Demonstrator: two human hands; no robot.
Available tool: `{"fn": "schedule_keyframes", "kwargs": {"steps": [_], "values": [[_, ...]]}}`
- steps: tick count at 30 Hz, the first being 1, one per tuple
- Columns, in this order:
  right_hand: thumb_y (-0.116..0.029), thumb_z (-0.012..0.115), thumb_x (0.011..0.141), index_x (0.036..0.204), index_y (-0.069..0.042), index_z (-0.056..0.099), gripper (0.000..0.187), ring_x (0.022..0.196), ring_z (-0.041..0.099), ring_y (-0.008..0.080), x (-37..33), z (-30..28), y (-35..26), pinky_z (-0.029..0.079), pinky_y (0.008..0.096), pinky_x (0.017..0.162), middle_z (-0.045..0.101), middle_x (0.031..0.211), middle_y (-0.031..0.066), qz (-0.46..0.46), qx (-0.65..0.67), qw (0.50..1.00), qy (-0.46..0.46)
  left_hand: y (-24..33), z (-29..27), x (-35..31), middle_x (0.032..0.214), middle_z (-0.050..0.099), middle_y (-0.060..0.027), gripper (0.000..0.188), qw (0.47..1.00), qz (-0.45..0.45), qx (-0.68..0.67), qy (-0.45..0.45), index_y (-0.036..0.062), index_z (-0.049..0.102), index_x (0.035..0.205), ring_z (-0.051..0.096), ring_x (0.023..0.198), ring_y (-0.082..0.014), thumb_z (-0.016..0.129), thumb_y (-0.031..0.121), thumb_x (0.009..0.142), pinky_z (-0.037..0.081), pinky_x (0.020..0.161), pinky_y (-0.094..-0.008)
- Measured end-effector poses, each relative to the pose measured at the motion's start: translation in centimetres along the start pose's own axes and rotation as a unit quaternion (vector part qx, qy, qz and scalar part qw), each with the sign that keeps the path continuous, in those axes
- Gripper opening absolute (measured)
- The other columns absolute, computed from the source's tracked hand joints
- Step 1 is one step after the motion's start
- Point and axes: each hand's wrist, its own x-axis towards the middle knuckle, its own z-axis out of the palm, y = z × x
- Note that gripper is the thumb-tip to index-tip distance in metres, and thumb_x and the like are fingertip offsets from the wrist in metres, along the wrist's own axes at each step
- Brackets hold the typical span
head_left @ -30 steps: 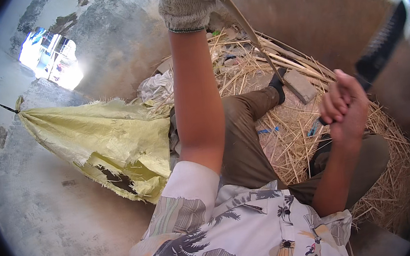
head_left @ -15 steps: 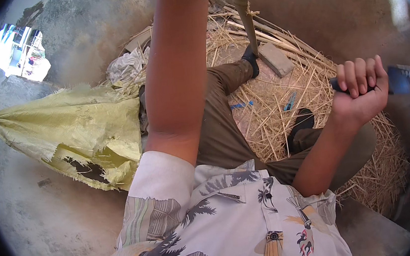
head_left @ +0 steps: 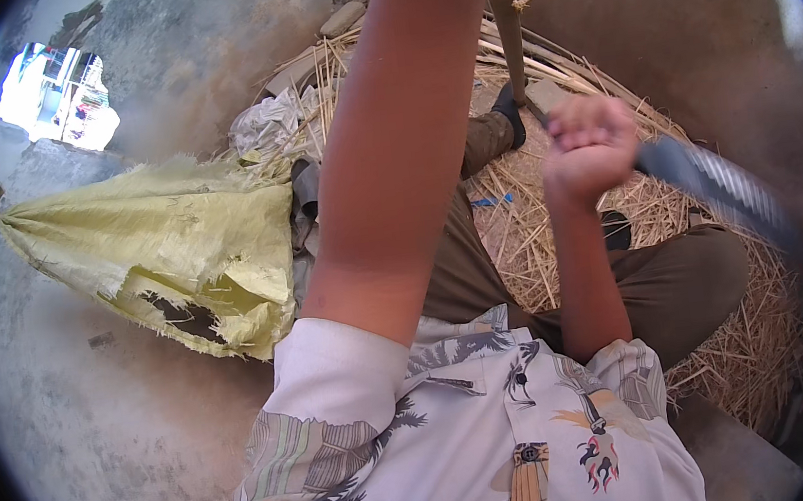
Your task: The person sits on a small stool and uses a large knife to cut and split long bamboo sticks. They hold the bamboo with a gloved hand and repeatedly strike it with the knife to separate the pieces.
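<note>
My right hand (head_left: 590,145) is closed around the dark handle of a large knife (head_left: 713,184). Its broad dark blade, notched along one edge, points away to the lower right and is smeared by motion. My left arm (head_left: 383,164) reaches up past the top edge of the picture, so the left hand is hidden. Beside that forearm stands a bamboo pole (head_left: 508,39), its lower end near my dark-shod foot (head_left: 509,114). What holds the pole's upper part cannot be seen. The knife is apart from the pole.
Straw and thin split strips (head_left: 518,238) cover the floor around my legs. A brick (head_left: 547,93) lies beside the pole's foot. To the left hangs a torn yellow woven sack (head_left: 166,246), tied at its corner. A crumpled whitish plastic bag (head_left: 266,128) lies behind it.
My right hand has swung inward to the left with the knife, toward the pole, and the blade now slants down to the right. My left arm and the pole sit further right in the view.
</note>
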Motion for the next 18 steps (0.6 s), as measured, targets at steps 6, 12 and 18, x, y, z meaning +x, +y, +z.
{"fn": "schedule_keyframes", "kwargs": {"steps": [6,12,18], "values": [[-0.015,0.061,0.090,0.064,-0.014,0.035,0.036,0.037,0.032,0.0062,1.6,0.6,-2.9,0.025,0.0269,0.035,0.034,0.052,-0.0045,0.329,-0.311,0.888,0.081,0.2,-1.0,-0.3,0.047,0.039,0.0041,0.043,1.000,0.007,0.014,0.018,0.0154,0.046,0.060,0.034,0.033,-0.0090,0.057,0.027,0.100,0.028,0.032,-0.0250],[-0.021,0.059,0.091,0.061,-0.016,0.032,0.041,0.037,0.028,0.0072,0.8,0.9,-2.5,0.021,0.0260,0.036,0.032,0.050,-0.0059,0.070,0.000,0.995,0.077,-0.1,0.9,0.1,0.047,0.039,0.0040,0.042,1.000,0.009,0.002,0.011,0.0153,0.046,0.061,0.035,0.034,-0.0089,0.058,0.026,0.099,0.028,0.032,-0.0249],[-0.017,0.057,0.090,0.060,-0.017,0.030,0.040,0.034,0.023,0.0083,1.2,0.4,-2.6,0.021,0.0276,0.035,0.029,0.048,-0.0069,0.527,-0.197,0.826,0.021,0.1,-0.7,0.1,0.048,0.040,0.0039,0.041,0.999,0.004,0.009,0.034,0.0151,0.047,0.061,0.035,0.034,-0.0089,0.059,0.025,0.099,0.028,0.033,-0.0248]]}}
